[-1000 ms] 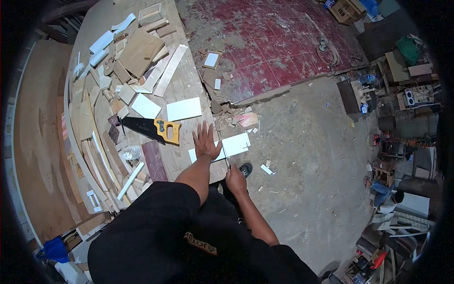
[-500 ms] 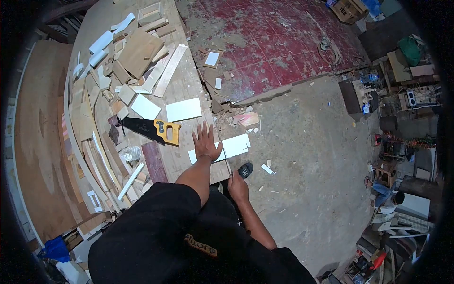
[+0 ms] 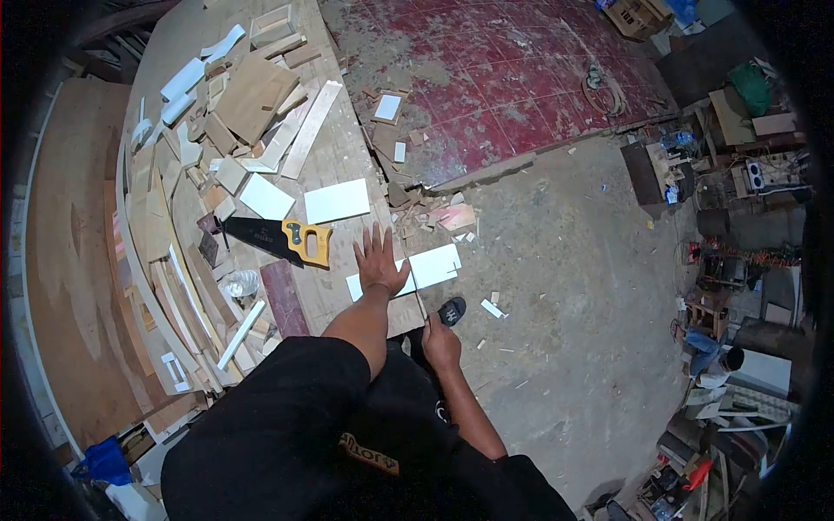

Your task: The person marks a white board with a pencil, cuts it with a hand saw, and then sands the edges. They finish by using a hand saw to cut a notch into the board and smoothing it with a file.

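My left hand [image 3: 380, 265] lies flat with spread fingers on a narrow white board [image 3: 436, 267] and the wooden bench [image 3: 354, 236]. The board sticks out past the bench's edge and has a small notch near its outer end. Below the board, my right hand [image 3: 441, 346] is closed round the near end of a thin tool [image 3: 421, 304], seen edge-on like a saw blade, which crosses the board at the bench edge. Its handle is hidden in my fist. Left of my left hand lies a handsaw with a yellow handle [image 3: 307, 243]. A white panel [image 3: 337, 201] rests beyond my fingertips.
Wood offcuts [image 3: 252, 95] are heaped at the bench's far left. A dark red piece [image 3: 282, 297] lies near my left forearm. Scraps [image 3: 493, 308] litter the concrete floor. At the far right, a person [image 3: 719, 365] is among stacked materials.
My right hand has moved slightly toward my body with the thin tool, and less of the tool shows beyond the board. My left hand stays in place.
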### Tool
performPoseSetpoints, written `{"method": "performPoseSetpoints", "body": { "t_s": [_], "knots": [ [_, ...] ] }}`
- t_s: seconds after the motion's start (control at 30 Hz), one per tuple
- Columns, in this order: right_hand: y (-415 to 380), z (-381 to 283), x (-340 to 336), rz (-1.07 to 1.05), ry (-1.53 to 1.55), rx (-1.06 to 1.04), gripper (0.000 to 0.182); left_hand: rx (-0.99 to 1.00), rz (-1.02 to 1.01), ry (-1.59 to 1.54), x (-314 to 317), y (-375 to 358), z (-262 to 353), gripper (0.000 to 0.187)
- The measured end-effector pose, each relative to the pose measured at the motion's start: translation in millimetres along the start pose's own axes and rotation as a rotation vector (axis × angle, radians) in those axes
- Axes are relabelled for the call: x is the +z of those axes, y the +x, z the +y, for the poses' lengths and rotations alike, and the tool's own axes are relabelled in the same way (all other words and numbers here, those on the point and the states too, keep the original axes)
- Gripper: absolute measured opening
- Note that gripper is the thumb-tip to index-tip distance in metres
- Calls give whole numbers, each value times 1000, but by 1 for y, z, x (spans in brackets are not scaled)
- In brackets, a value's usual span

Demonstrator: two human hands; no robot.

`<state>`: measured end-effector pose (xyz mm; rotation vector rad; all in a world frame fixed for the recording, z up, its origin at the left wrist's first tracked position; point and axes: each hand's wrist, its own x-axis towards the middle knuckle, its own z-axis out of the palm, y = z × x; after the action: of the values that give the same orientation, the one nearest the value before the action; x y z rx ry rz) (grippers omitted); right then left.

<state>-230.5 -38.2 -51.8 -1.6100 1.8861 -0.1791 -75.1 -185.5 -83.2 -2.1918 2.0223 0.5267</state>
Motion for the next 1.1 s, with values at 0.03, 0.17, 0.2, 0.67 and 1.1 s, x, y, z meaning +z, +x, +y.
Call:
{"method": "performPoseSetpoints", "body": {
  "t_s": [0.03,0.17,0.2,0.67,1.1],
  "knots": [
    [0,-2,-3,1,0,3,21,0,-1,-1,1,0,0,90],
    [3,-16,-15,-89,-55,67,21,2,-15,-7,-1,1,-1,90],
    [4,-19,-18,-128,-65,98,21,4,-16,-7,0,1,-1,90],
    [5,-28,-22,-152,-42,187,29,14,-1,-15,1,2,-3,90],
    [20,-32,-26,-179,-82,135,26,26,-3,-7,2,3,-4,91]
  ]
}}
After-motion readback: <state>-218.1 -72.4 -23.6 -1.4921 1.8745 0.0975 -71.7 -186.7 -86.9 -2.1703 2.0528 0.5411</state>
